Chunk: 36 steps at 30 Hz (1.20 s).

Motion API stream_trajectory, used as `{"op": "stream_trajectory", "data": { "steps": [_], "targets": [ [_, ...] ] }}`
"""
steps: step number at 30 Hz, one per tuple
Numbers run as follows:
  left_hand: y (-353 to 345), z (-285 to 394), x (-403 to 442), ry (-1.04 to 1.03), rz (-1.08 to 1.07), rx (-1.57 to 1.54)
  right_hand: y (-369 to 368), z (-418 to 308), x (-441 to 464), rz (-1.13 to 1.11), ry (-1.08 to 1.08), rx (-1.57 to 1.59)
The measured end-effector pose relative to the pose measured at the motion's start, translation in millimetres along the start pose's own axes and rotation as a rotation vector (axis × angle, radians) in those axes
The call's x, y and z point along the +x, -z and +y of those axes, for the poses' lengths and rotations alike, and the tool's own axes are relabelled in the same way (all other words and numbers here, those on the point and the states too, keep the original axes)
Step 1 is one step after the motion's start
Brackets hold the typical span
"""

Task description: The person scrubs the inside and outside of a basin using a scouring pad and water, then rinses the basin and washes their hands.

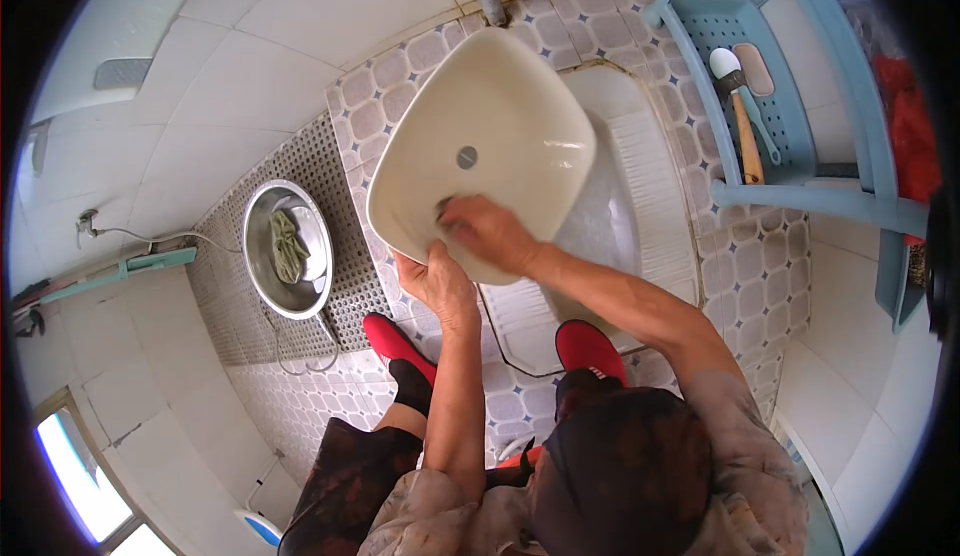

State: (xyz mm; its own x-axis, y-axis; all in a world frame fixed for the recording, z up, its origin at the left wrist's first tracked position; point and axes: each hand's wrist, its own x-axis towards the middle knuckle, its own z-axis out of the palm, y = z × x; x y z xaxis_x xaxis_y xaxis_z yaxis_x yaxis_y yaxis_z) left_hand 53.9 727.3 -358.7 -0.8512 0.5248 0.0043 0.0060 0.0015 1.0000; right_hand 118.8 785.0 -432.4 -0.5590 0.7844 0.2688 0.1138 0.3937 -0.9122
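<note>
A cream wash basin [500,86] with rounded corners is tilted over the squat toilet, its inside facing me. My left hand [437,284] grips the basin's near rim, thumb on the inside. Lower in the basin, my right hand [487,236] is closed, with its fingers against the inner wall. A small dark thing [443,208] shows at those fingertips, too little of it to name. A round grey mark [466,158] sits on the basin's bottom.
The squat toilet [645,166] lies beneath and right of the basin. At left, a metal basin [262,286] holds a green cloth [287,246] on a perforated mat [225,286]. A blue rack [700,86] with brushes stands at right. Two red shoes [590,349] are on the tiles.
</note>
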Motion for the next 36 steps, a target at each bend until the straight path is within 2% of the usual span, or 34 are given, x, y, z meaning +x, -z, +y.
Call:
{"op": "stream_trajectory", "data": {
  "steps": [1,2,4,5,7,9,10,12,13,15,17,20,22,23,25,26,28,29,31,32,34,35,36],
  "targets": [
    [2.4,-4.4,-0.8,0.012,0.002,0.018,-6.3,-9.5,4.8,-0.017,0.185,-0.005],
    [5.0,-8.8,-2.3,0.023,0.005,0.036,-4.8,-9.2,16.7,-0.012,0.189,-0.004],
    [4.7,-3.3,-10.6,0.068,0.004,0.037,4.0,2.6,47.3,0.087,0.468,-0.152],
    [6.0,-4.5,-13.2,0.109,-0.026,0.069,16.5,1.4,61.1,0.051,0.398,-0.194],
    [3.1,-1.5,-13.2,0.133,-0.052,0.098,43.3,21.0,90.4,0.053,0.591,-0.399],
    [-0.5,5.6,-10.9,0.141,-0.048,0.051,56.4,47.8,95.3,0.114,0.283,-0.697],
    [-0.1,6.5,-12.4,0.155,-0.038,0.011,61.4,54.1,87.0,0.101,0.287,-0.698],
    [-0.1,-2.2,-10.4,0.161,-0.020,-0.024,68.6,62.7,70.3,0.158,0.079,-0.809],
    [-2.6,-3.8,-9.1,0.164,-0.015,-0.056,68.5,62.9,59.1,0.156,0.078,-0.811],
    [-5.7,0.7,-8.6,0.170,-0.029,-0.110,66.5,56.5,24.2,-0.121,-0.296,-0.991],
    [-9.9,1.3,-11.2,0.175,-0.033,-0.163,61.1,47.2,-8.6,-0.171,-0.324,-0.910],
    [-17.9,-2.1,-17.6,0.096,-0.107,-0.023,48.7,27.2,-35.9,-0.230,-0.422,-0.804],
    [-19.8,-2.9,-20.1,0.022,-0.167,0.062,41.7,14.7,-41.1,-0.289,-0.470,-0.496],
    [-17.0,-4.4,-21.2,0.022,-0.170,0.068,44.1,11.8,-44.3,-0.287,-0.474,-0.490],
    [-13.9,-3.5,-18.0,-0.058,-0.158,0.141,55.2,-0.2,-43.6,-0.384,-0.467,-0.026],
    [-13.5,-2.8,-14.2,-0.061,-0.159,0.147,57.4,3.0,-46.5,-0.382,-0.465,-0.020],
    [-18.9,9.2,-5.1,-0.419,-0.132,0.303,66.0,15.4,-51.8,-0.265,-0.525,0.121],
    [-17.3,16.4,-2.4,-0.419,-0.134,0.313,70.7,23.6,-49.7,-0.190,-0.729,0.204],
    [-15.2,28.1,6.7,-0.744,-0.097,0.424,73.3,66.9,-53.0,-0.041,-0.726,-0.128],
    [-11.2,29.3,9.3,-0.747,-0.097,0.433,72.6,81.1,-53.8,-0.044,-0.725,-0.118],
    [-2.7,28.9,13.0,-0.648,-0.011,0.412,66.8,105.6,-56.4,0.176,-0.531,-0.820],
    [1.9,23.6,15.0,-0.563,0.035,0.378,52.7,118.7,-64.1,0.180,-0.525,-0.819],
    [5.7,22.1,15.8,-0.567,0.035,0.371,34.7,136.9,-77.5,0.030,-0.365,-0.918]
  ]
}}
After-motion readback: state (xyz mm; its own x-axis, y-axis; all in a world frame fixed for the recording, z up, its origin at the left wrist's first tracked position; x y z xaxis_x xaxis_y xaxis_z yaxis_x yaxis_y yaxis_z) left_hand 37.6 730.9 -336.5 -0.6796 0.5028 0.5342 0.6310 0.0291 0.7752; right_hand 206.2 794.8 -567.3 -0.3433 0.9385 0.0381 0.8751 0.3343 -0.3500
